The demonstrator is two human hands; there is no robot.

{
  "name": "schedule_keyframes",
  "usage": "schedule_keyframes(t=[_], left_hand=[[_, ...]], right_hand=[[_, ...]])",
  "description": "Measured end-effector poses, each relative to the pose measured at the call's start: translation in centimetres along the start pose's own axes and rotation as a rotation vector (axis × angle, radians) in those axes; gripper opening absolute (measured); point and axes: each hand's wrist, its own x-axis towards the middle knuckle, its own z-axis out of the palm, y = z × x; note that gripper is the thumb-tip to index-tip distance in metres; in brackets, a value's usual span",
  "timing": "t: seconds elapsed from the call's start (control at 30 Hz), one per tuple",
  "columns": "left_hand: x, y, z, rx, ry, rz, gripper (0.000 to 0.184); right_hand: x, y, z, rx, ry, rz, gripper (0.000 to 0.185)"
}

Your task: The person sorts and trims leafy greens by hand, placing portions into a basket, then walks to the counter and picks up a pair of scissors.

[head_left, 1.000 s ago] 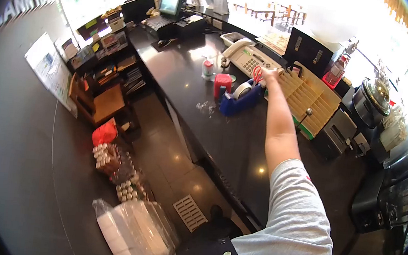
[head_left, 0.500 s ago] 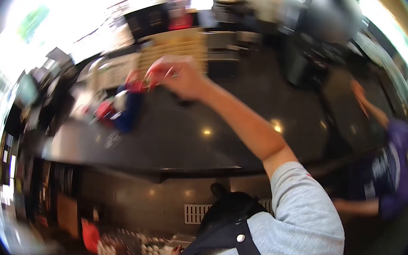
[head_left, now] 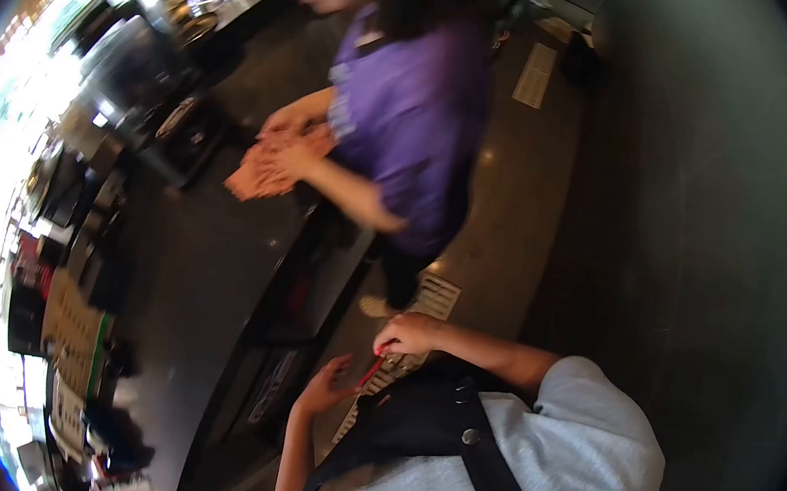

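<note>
My right hand (head_left: 409,333) is in front of my waist, closed around one end of a slim red pen-like object (head_left: 371,372). It slants down towards my left hand (head_left: 326,390), whose fingers are apart and curve near its lower end. Whether the left fingers touch it I cannot tell. Just below both hands is the black apron (head_left: 394,418) that I wear over a grey shirt.
Ahead, a person in a purple shirt (head_left: 415,133) holds a crumpled pinkish cloth (head_left: 277,164) over the dark counter (head_left: 189,272). A grinder-like machine (head_left: 155,91) stands on that counter. A floor drain grate (head_left: 436,298) lies beyond my hands.
My view has swung to the right, bringing the person in purple close ahead. My right hand has drawn back from over the counter to my waist, and my left hand has come up beside it.
</note>
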Motion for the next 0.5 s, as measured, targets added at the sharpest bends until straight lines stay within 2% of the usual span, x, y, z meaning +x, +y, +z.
schedule_keyframes(t=[0.03, 0.07, 0.13, 0.17, 0.23, 0.27, 0.3, 0.33, 0.37, 0.4, 0.43, 0.5], left_hand=[[4.1, 2.0, 2.5, 0.015, -0.089, -0.043, 0.062], [8.2, 4.3, 5.3, 0.031, -0.175, -0.086, 0.060], [15.9, 10.4, 10.7, 0.007, -0.325, 0.028, 0.053], [19.2, 10.9, 13.5, 0.086, -0.341, 0.055, 0.048], [26.6, 12.6, 18.5, 0.185, -0.396, 0.077, 0.036], [28.4, 13.9, 20.5, 0.203, -0.440, 0.052, 0.030], [31.1, 15.7, 22.1, 0.196, -0.453, 0.059, 0.030], [33.9, 17.3, 23.4, 0.247, -0.431, 0.094, 0.027], [36.5, 18.9, 24.5, 0.300, -0.405, 0.129, 0.024], [41.5, 21.0, 25.1, 0.287, -0.406, 0.115, 0.024], [44.8, 22.7, 25.8, 0.229, -0.348, 0.196, 0.022], [50.7, 26.7, 26.6, 0.175, -0.288, 0.285, 0.020]], right_hand=[[-3.8, 2.0, -1.6, 0.012, 0.084, 0.117, 0.019], [-7.4, 3.7, -3.5, 0.006, 0.103, 0.142, 0.019], [-14.4, 6.4, -6.6, 0.125, 0.405, 0.218, 0.019], [-17.4, 6.8, -8.5, 0.020, 0.490, 0.316, 0.018], [-23.4, 8.2, -12.2, 0.044, 0.683, 0.424, 0.017], [-25.9, 8.1, -13.0, 0.151, 0.776, 0.518, 0.015], [-28.2, 8.5, -14.7, 0.249, 0.874, 0.606, 0.014], [-30.0, 9.1, -16.6, 0.351, 0.973, 0.592, 0.012], [-31.6, 10.0, -18.5, 0.346, 0.975, 0.599, 0.012], [-32.8, 13.4, -22.5, 0.410, 1.076, 0.605, 0.012], [-34.3, 15.5, -25.0, 0.461, 1.191, 0.603, 0.012], [-36.9, 19.1, -29.5, 0.445, 1.238, 0.555, 0.014]])
